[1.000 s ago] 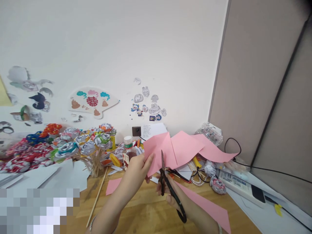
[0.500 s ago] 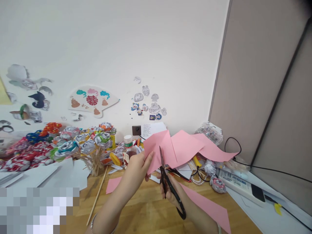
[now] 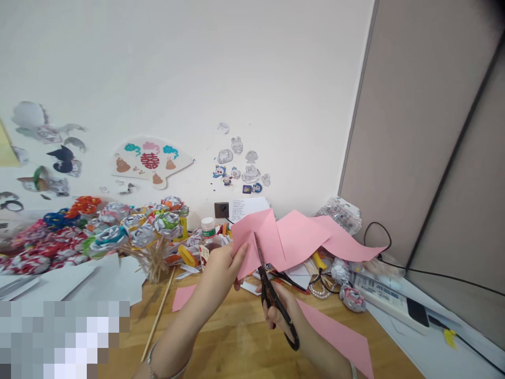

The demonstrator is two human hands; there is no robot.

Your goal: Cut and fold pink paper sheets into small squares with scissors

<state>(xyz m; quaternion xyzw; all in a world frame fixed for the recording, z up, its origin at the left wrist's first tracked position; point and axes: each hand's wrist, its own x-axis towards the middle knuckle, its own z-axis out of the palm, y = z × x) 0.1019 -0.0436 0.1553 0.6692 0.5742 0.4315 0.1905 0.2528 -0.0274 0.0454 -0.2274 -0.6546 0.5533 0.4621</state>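
My left hand (image 3: pixel 224 263) pinches the near left end of a long pink paper strip (image 3: pixel 300 237), thumb on top. The strip has a cut slit near its left part and curves away to the right above the table. In my right hand (image 3: pixel 282 310) are black-handled scissors (image 3: pixel 270 289), with my fingers through the handles. Their blades point up and lie across the paper just right of my left thumb. Under my right forearm lies another pink paper piece (image 3: pixel 339 337), and a small pink scrap (image 3: pixel 183 298) rests left of my left forearm.
Paper flowers (image 3: pixel 110 237) on sticks crowd the left back of the wooden table (image 3: pixel 224 342). A wooden stick (image 3: pixel 158 316) lies at the left. Behind my left hand stands a bottle (image 3: pixel 208 231). A power strip (image 3: pixel 390 302) with a black cable sits at the right.
The scissors have moved slightly up and left over the paper, and their blades look more closed. My left hand keeps its hold on the strip.
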